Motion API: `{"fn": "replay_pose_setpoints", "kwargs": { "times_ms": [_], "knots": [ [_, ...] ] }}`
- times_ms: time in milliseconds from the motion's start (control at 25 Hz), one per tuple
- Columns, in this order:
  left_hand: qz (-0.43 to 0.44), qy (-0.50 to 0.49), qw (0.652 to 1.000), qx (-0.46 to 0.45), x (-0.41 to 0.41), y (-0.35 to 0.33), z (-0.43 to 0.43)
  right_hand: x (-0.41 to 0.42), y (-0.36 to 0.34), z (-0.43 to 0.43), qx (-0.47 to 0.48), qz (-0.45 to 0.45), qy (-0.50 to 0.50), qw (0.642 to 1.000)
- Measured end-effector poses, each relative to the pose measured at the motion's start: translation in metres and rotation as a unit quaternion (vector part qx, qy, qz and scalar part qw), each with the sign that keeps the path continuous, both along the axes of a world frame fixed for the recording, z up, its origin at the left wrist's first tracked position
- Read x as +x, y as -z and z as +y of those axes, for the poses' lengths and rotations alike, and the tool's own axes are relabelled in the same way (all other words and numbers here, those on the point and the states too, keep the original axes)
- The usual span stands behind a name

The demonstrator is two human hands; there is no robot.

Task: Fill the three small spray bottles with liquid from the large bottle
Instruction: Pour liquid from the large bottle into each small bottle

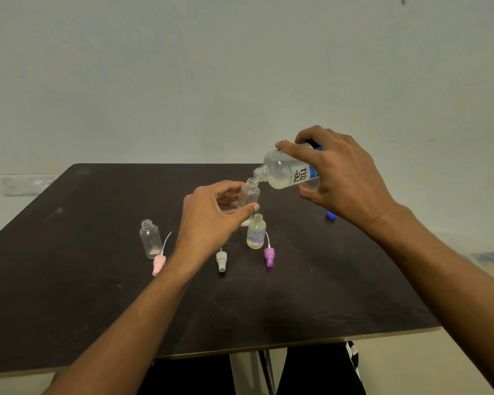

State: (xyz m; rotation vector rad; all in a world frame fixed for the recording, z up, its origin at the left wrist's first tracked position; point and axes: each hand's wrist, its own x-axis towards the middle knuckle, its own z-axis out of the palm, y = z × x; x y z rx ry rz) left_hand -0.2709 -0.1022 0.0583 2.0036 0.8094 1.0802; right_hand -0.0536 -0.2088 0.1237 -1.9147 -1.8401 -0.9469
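Dark table (69, 280), small bottle (251, 195) between left fingers (226, 186)

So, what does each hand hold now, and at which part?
The right hand grips the large bottle round its body. The left hand holds a small clear bottle round its middle.

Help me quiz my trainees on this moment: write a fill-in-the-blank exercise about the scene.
1. The left hand grips one small bottle under the mouth of the large bottle tilted by the right hand; ____ other small bottles stand on the table.
2. The rightmost spray head, beside the yellowish-filled bottle, is ____.
3. The leftmost spray head, beside the leftmost bottle, is ____.
Missing words: two; purple; pink.
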Motion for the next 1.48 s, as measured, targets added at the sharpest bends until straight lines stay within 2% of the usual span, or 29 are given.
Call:
{"fn": "replay_pose_setpoints", "kwargs": {
  "times_ms": [1480],
  "knots": [
    [-0.007,0.006,1.0,-0.005,-0.0005,0.0036,0.0001,-0.0027,-0.0017,-0.0012,-0.018,-0.001,0.004,1.0]
  ]
}}
